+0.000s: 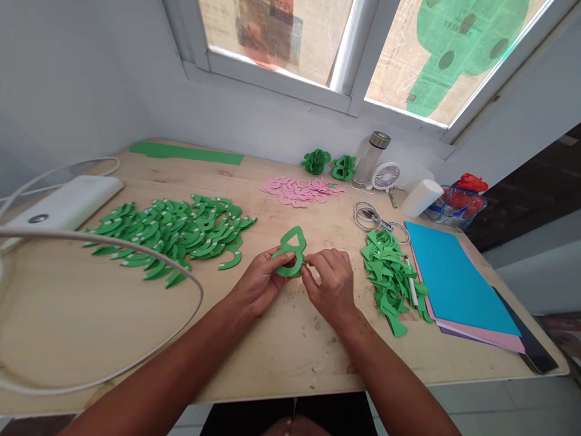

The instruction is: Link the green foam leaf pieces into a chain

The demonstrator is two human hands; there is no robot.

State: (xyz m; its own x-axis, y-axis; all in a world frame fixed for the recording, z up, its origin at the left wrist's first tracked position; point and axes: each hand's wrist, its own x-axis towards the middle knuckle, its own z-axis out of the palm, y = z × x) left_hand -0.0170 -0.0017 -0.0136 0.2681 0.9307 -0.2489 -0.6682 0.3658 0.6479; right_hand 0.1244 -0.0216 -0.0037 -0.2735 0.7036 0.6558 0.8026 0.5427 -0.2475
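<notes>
Green paper cutout (297, 249) with two openings is held above the table (272, 363). Its lower loop is pinched between the thumb and fingers of the left hand (261, 281). At its right edge, the fingertips of the right hand (332, 281) are held close together; whether paper is gripped there cannot be told. Green pieces (175, 230) are heaped to the left, green scraps (385, 272) to the right.

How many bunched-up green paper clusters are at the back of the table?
2: the left cluster is behind the pink cutouts; the right cluster is beside the clear bottle. No others show.
</notes>
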